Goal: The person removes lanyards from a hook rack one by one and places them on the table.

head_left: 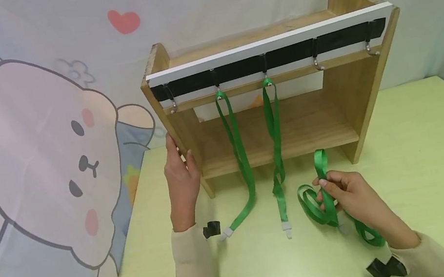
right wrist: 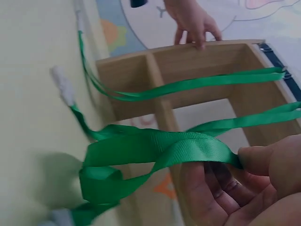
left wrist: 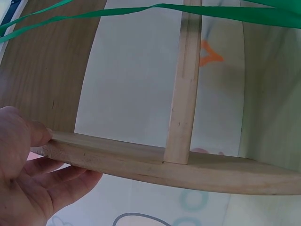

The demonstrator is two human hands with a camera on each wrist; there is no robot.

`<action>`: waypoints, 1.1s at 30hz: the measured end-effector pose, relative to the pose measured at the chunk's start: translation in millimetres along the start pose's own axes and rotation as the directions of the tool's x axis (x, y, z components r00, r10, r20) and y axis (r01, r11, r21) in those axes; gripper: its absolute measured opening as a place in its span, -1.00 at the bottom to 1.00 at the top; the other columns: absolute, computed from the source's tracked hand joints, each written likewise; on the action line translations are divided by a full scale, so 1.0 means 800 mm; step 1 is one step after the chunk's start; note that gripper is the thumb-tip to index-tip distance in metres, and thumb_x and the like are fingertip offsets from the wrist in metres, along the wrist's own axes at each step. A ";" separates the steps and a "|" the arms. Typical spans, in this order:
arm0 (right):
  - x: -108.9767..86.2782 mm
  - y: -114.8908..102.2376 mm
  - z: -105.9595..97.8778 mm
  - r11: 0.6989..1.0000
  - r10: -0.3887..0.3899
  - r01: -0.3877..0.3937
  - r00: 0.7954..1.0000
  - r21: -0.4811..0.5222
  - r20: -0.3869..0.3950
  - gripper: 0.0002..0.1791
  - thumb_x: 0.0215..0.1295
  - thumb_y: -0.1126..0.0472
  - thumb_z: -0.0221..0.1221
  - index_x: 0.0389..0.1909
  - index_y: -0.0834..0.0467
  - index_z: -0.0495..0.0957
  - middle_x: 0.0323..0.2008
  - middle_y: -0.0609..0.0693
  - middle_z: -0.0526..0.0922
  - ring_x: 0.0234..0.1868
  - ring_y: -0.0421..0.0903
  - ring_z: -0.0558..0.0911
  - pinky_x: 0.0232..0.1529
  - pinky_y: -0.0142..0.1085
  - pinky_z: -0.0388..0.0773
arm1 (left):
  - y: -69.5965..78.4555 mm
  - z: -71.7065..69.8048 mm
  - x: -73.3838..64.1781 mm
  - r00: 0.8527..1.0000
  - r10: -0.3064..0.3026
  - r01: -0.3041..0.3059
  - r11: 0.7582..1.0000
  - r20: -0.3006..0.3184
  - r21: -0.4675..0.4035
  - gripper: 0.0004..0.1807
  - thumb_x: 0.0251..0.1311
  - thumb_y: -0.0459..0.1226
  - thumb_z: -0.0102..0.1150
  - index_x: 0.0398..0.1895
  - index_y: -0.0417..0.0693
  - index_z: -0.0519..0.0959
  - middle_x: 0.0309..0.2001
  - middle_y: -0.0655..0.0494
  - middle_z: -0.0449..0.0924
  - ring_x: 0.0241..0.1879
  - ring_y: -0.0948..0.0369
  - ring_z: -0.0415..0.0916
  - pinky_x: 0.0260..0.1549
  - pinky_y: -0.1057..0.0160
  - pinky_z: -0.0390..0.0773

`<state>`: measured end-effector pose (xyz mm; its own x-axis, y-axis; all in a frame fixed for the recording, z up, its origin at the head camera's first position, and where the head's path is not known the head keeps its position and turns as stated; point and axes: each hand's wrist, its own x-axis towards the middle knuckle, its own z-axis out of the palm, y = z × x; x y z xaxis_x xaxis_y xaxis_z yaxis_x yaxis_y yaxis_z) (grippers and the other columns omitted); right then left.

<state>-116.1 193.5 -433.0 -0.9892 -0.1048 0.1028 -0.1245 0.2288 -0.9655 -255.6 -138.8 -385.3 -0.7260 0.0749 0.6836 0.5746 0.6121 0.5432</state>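
My left hand (head_left: 182, 180) grips the left side board (left wrist: 122, 165) of a small wooden shelf (head_left: 308, 123), thumb on one face and fingers on the other. My right hand (head_left: 354, 192) pinches a green lanyard (head_left: 321, 163) between thumb and fingers in front of the shelf's right half. A short loop stands above the grip, and the rest hangs in folds below. Two more green lanyards, a left one (head_left: 246, 164) and a middle one (head_left: 274, 139), hang from hooks on the shelf's front, their pale clips (head_left: 287, 228) low over the table.
A white rail with a black strip (head_left: 237, 70) carries several metal hooks; the far left hook (head_left: 172, 102) and two right ones bear nothing. More green strap (head_left: 370, 233) lies coiled by my right wrist. A cartoon-printed cloth (head_left: 48, 164) stands behind the yellow-green table (head_left: 431, 161).
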 end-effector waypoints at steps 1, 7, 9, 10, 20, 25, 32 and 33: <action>-0.001 0.004 0.003 1.000 0.014 -0.014 1.000 0.016 0.007 -0.66 0.61 0.28 -0.03 0.02 0.53 0.51 -0.35 0.32 0.66 -0.41 0.01 0.73 -0.48 -0.17 0.72 | 0.000 0.000 0.000 1.000 -0.004 0.004 1.000 0.001 0.001 -0.38 0.47 -0.46 -0.01 0.52 -0.25 0.05 0.29 -0.32 0.40 0.17 -0.17 0.52 -0.16 -0.16 0.69; -0.008 0.030 0.018 0.997 0.065 -0.066 0.998 0.043 0.022 -0.73 0.58 0.37 -0.04 -0.07 0.55 0.51 -0.38 0.29 0.67 -0.46 0.01 0.71 -0.54 -0.24 0.69 | 0.001 0.001 -0.001 1.000 -0.023 0.023 1.000 0.010 0.000 -0.36 0.47 -0.45 -0.01 0.54 -0.23 0.04 0.30 -0.30 0.39 0.19 -0.16 0.51 -0.15 -0.15 0.69; -0.009 0.036 0.020 0.998 0.062 -0.062 0.998 0.022 0.015 -0.75 0.57 0.37 -0.02 -0.12 0.52 0.53 -0.42 0.24 0.67 -0.51 -0.04 0.68 -0.62 -0.33 0.61 | 0.000 0.002 -0.002 1.000 -0.027 0.027 1.000 0.011 -0.001 -0.36 0.48 -0.45 -0.01 0.54 -0.23 0.04 0.31 -0.30 0.39 0.19 -0.16 0.51 -0.16 -0.14 0.69; -0.009 0.038 0.020 0.998 0.057 -0.058 0.998 0.012 0.012 -0.75 0.57 0.37 -0.01 -0.15 0.51 0.54 -0.43 0.23 0.66 -0.53 -0.06 0.66 -0.65 -0.36 0.56 | 0.000 0.002 -0.002 1.000 -0.028 0.028 1.000 0.012 0.000 -0.36 0.48 -0.45 -0.01 0.54 -0.24 0.04 0.30 -0.31 0.39 0.19 -0.16 0.51 -0.15 -0.14 0.69; -0.001 0.055 0.029 0.971 -0.016 0.006 0.999 -0.240 -0.037 -0.77 0.48 0.33 0.14 -0.44 0.27 0.59 -0.64 -0.05 0.61 -0.75 -0.28 0.34 -0.71 -0.43 0.24 | 0.001 0.001 -0.002 1.000 -0.021 0.021 1.000 -0.002 -0.004 -0.36 0.48 -0.46 -0.02 0.54 -0.26 0.04 0.30 -0.33 0.40 0.18 -0.17 0.52 -0.17 -0.14 0.70; 0.001 0.066 0.035 0.943 0.016 -0.036 0.998 -0.332 -0.066 -0.74 0.44 0.31 0.20 -0.51 0.18 0.54 -0.75 -0.16 0.35 -0.74 -0.30 0.19 -0.66 -0.43 0.17 | -0.001 0.001 -0.003 0.999 -0.031 0.031 0.999 0.009 0.008 -0.35 0.47 -0.46 -0.01 0.54 -0.26 0.03 0.30 -0.34 0.39 0.19 -0.17 0.51 -0.18 -0.12 0.70; 0.005 0.068 0.039 0.915 -0.010 -0.025 0.996 -0.403 -0.084 -0.75 0.39 0.33 0.25 -0.53 0.17 0.54 -0.74 -0.16 0.24 -0.71 -0.27 0.17 -0.62 -0.40 0.16 | -0.001 0.001 -0.002 1.000 -0.013 0.013 1.000 0.001 0.001 -0.35 0.48 -0.45 -0.02 0.55 -0.24 0.03 0.29 -0.32 0.41 0.17 -0.16 0.53 -0.19 -0.12 0.71; 0.006 0.067 0.039 0.910 -0.012 -0.025 0.996 -0.414 -0.086 -0.76 0.38 0.33 0.25 -0.53 0.17 0.55 -0.74 -0.16 0.25 -0.71 -0.27 0.17 -0.62 -0.39 0.17 | -0.001 0.001 -0.002 1.000 -0.013 0.013 1.000 0.000 0.001 -0.35 0.48 -0.44 -0.02 0.55 -0.23 0.03 0.29 -0.31 0.41 0.16 -0.16 0.53 -0.18 -0.12 0.70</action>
<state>-125.3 175.4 -491.8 -0.9906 -0.0238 0.1348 -0.1211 0.6114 -0.7820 -255.3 -139.2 -387.0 -0.7337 0.0669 0.6762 0.5645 0.6139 0.5517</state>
